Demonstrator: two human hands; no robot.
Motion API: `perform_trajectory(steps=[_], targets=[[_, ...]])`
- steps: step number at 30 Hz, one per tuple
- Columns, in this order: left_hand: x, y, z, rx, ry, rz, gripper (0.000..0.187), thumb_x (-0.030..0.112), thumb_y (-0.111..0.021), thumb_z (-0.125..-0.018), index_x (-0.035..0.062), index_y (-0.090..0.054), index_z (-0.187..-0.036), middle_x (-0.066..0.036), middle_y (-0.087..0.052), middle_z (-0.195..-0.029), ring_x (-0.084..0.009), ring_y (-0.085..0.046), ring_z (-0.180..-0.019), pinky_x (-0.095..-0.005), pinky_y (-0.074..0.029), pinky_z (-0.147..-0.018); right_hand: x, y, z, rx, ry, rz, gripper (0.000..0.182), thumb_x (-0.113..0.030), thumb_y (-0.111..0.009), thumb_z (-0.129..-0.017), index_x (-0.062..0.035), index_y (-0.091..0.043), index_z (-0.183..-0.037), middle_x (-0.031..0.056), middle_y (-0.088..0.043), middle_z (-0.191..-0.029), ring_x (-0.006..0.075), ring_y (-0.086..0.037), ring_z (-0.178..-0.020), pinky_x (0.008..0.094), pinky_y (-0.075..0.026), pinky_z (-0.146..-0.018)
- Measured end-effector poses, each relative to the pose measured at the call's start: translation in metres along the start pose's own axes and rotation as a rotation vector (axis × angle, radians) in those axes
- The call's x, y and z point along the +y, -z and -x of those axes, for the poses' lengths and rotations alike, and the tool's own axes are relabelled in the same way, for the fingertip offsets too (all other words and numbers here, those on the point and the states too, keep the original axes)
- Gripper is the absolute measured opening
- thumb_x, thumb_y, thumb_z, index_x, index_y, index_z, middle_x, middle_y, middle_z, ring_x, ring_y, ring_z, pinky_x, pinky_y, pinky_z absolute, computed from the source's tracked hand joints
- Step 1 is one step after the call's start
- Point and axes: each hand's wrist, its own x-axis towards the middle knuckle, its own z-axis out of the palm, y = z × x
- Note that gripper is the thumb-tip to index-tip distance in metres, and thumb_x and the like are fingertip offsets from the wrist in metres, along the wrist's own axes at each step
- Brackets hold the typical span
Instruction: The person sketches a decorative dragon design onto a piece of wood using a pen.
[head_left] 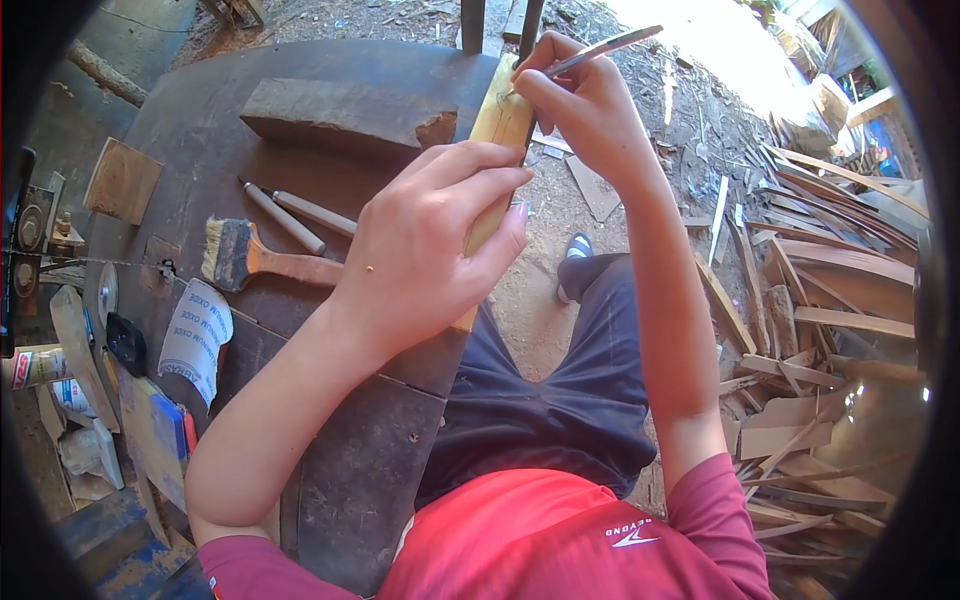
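Note:
My right hand (592, 115) pinches a slim pen (625, 40), its back end pointing up and to the right. The writing end meets a pale yellowish wooden strip (500, 118), where faint drawn lines show. Across that strip lies my left hand (425, 235), fingers over its face and thumb at the near side, gripping it at the table edge. A dark, rough wooden block (335, 112) lies just left of the strip. Beside my left wrist are a wide paintbrush (275, 262) and two wooden-handled tools (285, 218) with thin tips.
The dark worktable (365, 480) also bears curled sandpaper (197, 335) and a small square wood piece (124, 180). Cans (70, 395) and clutter stand at the far left. Wood offcuts (830, 330) are heaped on the ground at right. My legs (560, 370) are beside the table.

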Motion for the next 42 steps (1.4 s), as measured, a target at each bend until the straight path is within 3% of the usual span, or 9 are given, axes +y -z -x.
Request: perform_trajectory(steps=[26, 29, 35, 38, 42], targets=[[-0.0009, 0.0000, 0.0001, 0.006, -0.007, 0.005, 0.028, 0.013, -0.075, -0.103, -0.0007, -0.080, -0.126, -0.015, -0.077, -0.131, -0.0342, -0.074, -0.121, -0.0441, -0.058, -0.108, 0.0009, -0.0003, -0.0020, -0.018, 0.003, -0.041, 0.033, -0.028, -0.075, -0.098, 0.0039, -0.077, -0.109, 0.0150, -0.079, -0.084, 0.0179, -0.076, -0.070, 0.0336, -0.061, -0.065], [-0.0013, -0.0003, 0.0002, 0.008, -0.010, 0.004, 0.027, 0.013, -0.075, -0.103, -0.0005, -0.080, -0.126, -0.015, -0.077, -0.131, -0.0341, -0.074, -0.121, -0.0441, -0.058, -0.108, -0.0066, -0.0014, 0.0015, -0.023, -0.020, -0.036, 0.016, -0.016, -0.070, -0.103, -0.0007, -0.072, -0.103, 0.0016, -0.069, -0.080, 0.0059, -0.064, -0.068, 0.0253, -0.051, -0.064], [-0.0004, 0.0002, -0.0002, -0.001, 0.002, 0.006, 0.027, 0.013, -0.075, -0.103, -0.0003, -0.080, -0.126, -0.015, -0.077, -0.131, -0.0339, -0.074, -0.121, -0.0440, -0.058, -0.108, -0.0050, -0.0023, 0.0034, -0.017, -0.011, -0.100, 0.015, -0.016, -0.070, -0.102, -0.0015, -0.072, -0.101, 0.0006, -0.067, -0.078, 0.0055, -0.062, -0.069, 0.0250, -0.050, -0.064], [-0.0001, 0.0003, -0.0003, 0.001, 0.003, 0.009, 0.027, 0.013, -0.075, -0.103, -0.0002, -0.080, -0.126, -0.015, -0.077, -0.131, -0.0338, -0.074, -0.121, -0.0439, -0.058, -0.108, -0.0021, -0.0002, 0.0017, -0.020, 0.002, -0.037, 0.031, -0.028, -0.074, -0.098, 0.0028, -0.075, -0.103, 0.0122, -0.076, -0.079, 0.0163, -0.074, -0.070, 0.0335, -0.059, -0.066], [-0.0006, 0.0002, -0.0001, 0.002, 0.002, 0.006, 0.027, 0.013, -0.075, -0.103, 0.0000, -0.081, -0.126, -0.014, -0.077, -0.131, -0.0336, -0.075, -0.121, -0.0438, -0.058, -0.108, -0.0010, -0.0007, 0.0018, -0.018, 0.004, -0.028, 0.033, -0.029, -0.073, -0.098, 0.0031, -0.076, -0.105, 0.0119, -0.075, -0.078, 0.0164, -0.074, -0.069, 0.0337, -0.058, -0.065]])
